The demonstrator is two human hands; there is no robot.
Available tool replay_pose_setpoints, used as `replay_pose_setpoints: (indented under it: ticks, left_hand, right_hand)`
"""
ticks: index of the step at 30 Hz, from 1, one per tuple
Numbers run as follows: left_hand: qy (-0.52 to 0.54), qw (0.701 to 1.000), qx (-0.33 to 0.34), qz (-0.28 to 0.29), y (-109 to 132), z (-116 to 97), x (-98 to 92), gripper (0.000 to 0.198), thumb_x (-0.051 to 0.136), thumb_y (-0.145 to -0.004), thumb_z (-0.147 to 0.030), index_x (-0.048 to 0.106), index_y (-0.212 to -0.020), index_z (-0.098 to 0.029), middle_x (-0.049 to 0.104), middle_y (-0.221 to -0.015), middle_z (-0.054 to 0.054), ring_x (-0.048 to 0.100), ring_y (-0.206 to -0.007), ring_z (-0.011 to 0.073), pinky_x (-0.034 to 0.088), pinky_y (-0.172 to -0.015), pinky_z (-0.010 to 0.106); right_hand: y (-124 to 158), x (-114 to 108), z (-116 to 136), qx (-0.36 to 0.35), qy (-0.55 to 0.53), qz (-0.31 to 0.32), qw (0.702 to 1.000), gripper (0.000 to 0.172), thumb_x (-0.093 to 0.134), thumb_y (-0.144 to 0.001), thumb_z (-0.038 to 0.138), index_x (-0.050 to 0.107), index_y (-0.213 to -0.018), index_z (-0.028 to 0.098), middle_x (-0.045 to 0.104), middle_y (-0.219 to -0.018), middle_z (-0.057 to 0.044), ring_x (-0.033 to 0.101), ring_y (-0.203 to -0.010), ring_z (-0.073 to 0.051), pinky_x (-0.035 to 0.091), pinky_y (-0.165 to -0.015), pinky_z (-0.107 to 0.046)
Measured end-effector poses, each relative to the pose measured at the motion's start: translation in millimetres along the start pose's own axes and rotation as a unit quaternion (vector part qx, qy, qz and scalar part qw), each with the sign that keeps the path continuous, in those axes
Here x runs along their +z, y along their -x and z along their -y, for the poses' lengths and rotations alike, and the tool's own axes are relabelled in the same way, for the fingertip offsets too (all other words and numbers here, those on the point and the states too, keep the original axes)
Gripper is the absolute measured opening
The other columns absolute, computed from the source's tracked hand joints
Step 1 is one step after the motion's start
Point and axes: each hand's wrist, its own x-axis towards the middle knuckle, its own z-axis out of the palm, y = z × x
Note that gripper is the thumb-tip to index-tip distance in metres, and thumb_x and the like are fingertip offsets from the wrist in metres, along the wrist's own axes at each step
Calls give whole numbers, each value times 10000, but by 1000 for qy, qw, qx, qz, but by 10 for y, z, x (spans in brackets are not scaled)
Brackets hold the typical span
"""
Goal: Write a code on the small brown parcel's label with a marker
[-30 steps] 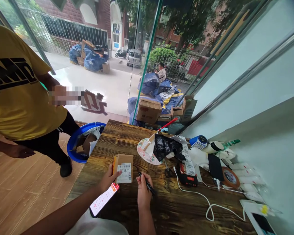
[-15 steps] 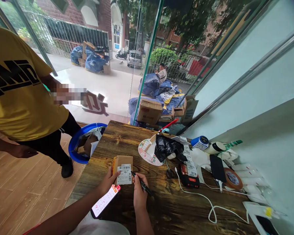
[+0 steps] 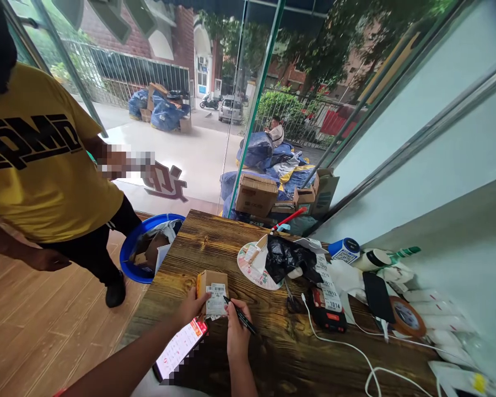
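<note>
A small brown cardboard parcel (image 3: pixel 210 279) with a white barcode label (image 3: pixel 217 298) lies on the dark wooden table (image 3: pixel 206 237). My left hand (image 3: pixel 192 305) grips the parcel's near left edge, thumb on the label. Under my left wrist lies a phone (image 3: pixel 179 348) with a lit red and white screen. My right hand (image 3: pixel 236 332) is closed on a black pen (image 3: pixel 240 315), whose tip touches the label's right edge.
A person in a yellow shirt (image 3: pixel 37 165) stands at the left beside a blue tub (image 3: pixel 132 248) of scraps. To the right on the table lie a black bag (image 3: pixel 287 258), scissors (image 3: pixel 290 298), a label printer (image 3: pixel 328 311), a white cable (image 3: pixel 355 347), a tape roll (image 3: pixel 407 317) and a dark phone (image 3: pixel 378 298).
My right hand has brought the pen leftward until its tip meets the label. My left hand has tilted the parcel's near edge up slightly. The view has shifted a little.
</note>
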Motion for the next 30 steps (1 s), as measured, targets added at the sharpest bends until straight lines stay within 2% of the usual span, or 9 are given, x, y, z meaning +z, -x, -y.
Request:
replay_pose_setpoints:
  ticks: [3,5,8,15,19,23,26,30]
  left_hand:
    - [-22,991,-130,4,67,-137,29,461,412,-855,-591,554,-850,-152,521,-657,-27,407,-471,68,373,-451,223]
    - [-36,975,-218,28,129,-202,10,564,362,-805,-699,514,-704,-166,422,-546,-55,269,-405,52,248,-379,207]
    - [-37,958,-278,60,203,-253,-35,608,325,-770,-754,434,-583,-187,332,-477,-72,197,-388,48,160,-350,197]
    - [-16,949,-300,91,190,-286,-53,635,300,-756,-777,423,-567,-183,339,-464,-71,188,-369,36,151,-326,178]
    - [-11,947,-303,104,149,-267,-73,628,314,-762,-766,443,-585,-179,376,-474,-63,188,-370,37,147,-331,185]
    - [-12,946,-303,112,120,-260,-111,636,289,-763,-773,448,-597,-180,371,-478,-67,207,-368,42,174,-336,192]
    - [-19,947,-300,113,119,-254,-137,656,270,-755,-787,454,-605,-176,361,-483,-70,204,-371,39,172,-340,192]
    - [-27,961,-259,92,155,-146,-136,635,296,-777,-759,484,-642,-167,387,-502,-68,216,-377,41,199,-360,199]
  right_hand:
    - [-24,-42,52,-10,-6,-8,1000,311,652,-707,473,633,-819,183,660,-734,-23,639,-690,-190,518,-646,-319]
    - [-43,-70,90,-12,-8,-8,1000,306,650,-710,468,625,-830,188,663,-742,-24,644,-704,-195,524,-661,-326]
    - [-60,-94,121,-12,-9,-4,1000,304,667,-698,463,618,-829,193,662,-739,-21,644,-700,-195,528,-661,-326]
    - [40,-56,132,-6,-3,61,998,272,631,-735,465,609,-793,200,615,-700,-2,617,-676,-180,512,-661,-320]
    - [157,-39,189,2,18,128,992,251,688,-695,439,610,-692,200,598,-659,7,566,-643,-160,484,-656,-299]
    - [206,-118,243,18,34,177,984,241,728,-661,407,635,-645,185,606,-648,-9,539,-627,-151,440,-600,-262]
    - [179,-216,270,32,17,172,984,257,724,-659,428,620,-653,193,553,-608,16,513,-560,-129,430,-547,-254]
    - [53,-256,309,25,-20,119,992,288,644,-710,504,565,-744,230,489,-600,50,515,-551,-124,463,-555,-272]
